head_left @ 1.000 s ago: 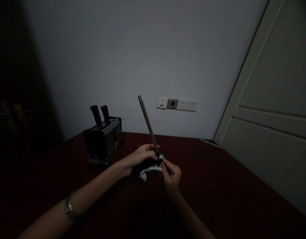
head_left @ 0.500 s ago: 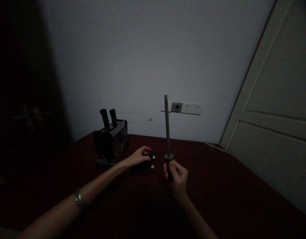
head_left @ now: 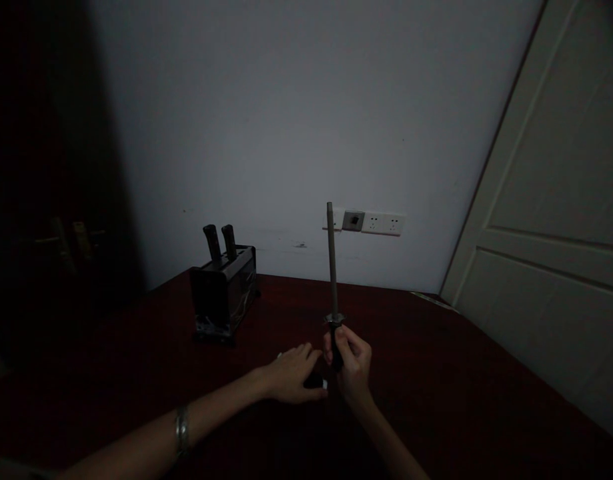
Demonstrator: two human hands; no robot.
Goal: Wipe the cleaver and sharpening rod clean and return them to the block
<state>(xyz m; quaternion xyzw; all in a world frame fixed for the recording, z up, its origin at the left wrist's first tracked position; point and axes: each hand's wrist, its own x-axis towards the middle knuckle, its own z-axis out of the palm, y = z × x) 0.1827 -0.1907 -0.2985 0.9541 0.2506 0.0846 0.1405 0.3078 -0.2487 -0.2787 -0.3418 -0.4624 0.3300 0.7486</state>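
My right hand is closed around the black handle of a sharpening steel, its grey rod pointing up and leaning slightly left. My left hand reaches over a small black object with a white end, thumb and fingers on either side of it. Most of that object is hidden under the palm, and the dim light does not show its kind. It is low over the table or on it; I cannot tell which.
On the dark red table, a black knife block stands at the left with two black-handled knives in it. Behind are a pale wall with sockets and, at the right, a white panelled door.
My left hand has come nearer to me and slightly right, and the black object has moved with it. The sharpening steel stays upright in my right hand, nearly in the same place.
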